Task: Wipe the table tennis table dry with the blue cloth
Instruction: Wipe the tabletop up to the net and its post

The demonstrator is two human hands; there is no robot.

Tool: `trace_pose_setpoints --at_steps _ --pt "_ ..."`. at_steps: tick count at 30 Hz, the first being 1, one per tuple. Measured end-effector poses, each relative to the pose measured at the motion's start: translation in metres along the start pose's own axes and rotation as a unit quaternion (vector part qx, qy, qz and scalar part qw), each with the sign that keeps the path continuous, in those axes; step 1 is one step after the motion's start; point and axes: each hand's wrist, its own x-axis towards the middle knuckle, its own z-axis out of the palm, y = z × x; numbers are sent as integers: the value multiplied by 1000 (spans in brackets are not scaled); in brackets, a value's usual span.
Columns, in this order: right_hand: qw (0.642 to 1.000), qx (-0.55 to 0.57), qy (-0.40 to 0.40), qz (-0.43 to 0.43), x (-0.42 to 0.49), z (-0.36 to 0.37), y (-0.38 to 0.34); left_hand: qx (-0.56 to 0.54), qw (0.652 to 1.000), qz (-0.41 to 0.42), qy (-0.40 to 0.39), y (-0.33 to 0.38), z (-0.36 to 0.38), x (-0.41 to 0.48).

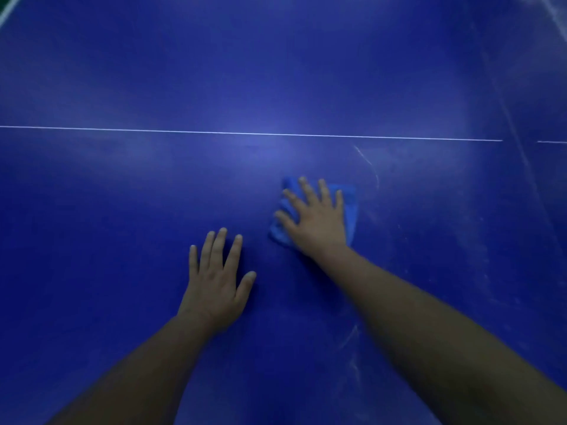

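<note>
Head view: dark blue table tennis worktop fills the whole frame. Thin white line runs left to right across the upper middle, with a small gap near the right edge. A seam or dark diagonal line runs down the right side of the frame, cutting through that gap. Pale streaks and smears show on the surface right of centre, and more in the lower right.

Right hand sits just right of frame centre, palm down, fingers straight and spread, pressing flat on the blue cloth. Cloth is bunched under the palm, poking out left and right of the hand, lying below the white line and not touching it. Not gripping it, just flat pressure.

Left hand sits lower, left of the right hand, palm down on the bare worktop, fingers straight and spread, holding nothing. It lies near the cloth but apart from it.

Both bare forearms enter from the bottom edge. Lighting is dim, edges slightly blurred.
</note>
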Motion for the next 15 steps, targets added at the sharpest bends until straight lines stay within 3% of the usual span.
trace_pose_setpoints --at_steps 3,8,15 --pt "998 13 21 55 8 -8 43 -5 1000 -10 4 14 -4 26" --pt "987 22 28 -158 14 9 3 -5 997 -71 31 35 1 63" --pt "976 -6 35 -215 112 -13 56 44 999 -21 10 75 9 126"
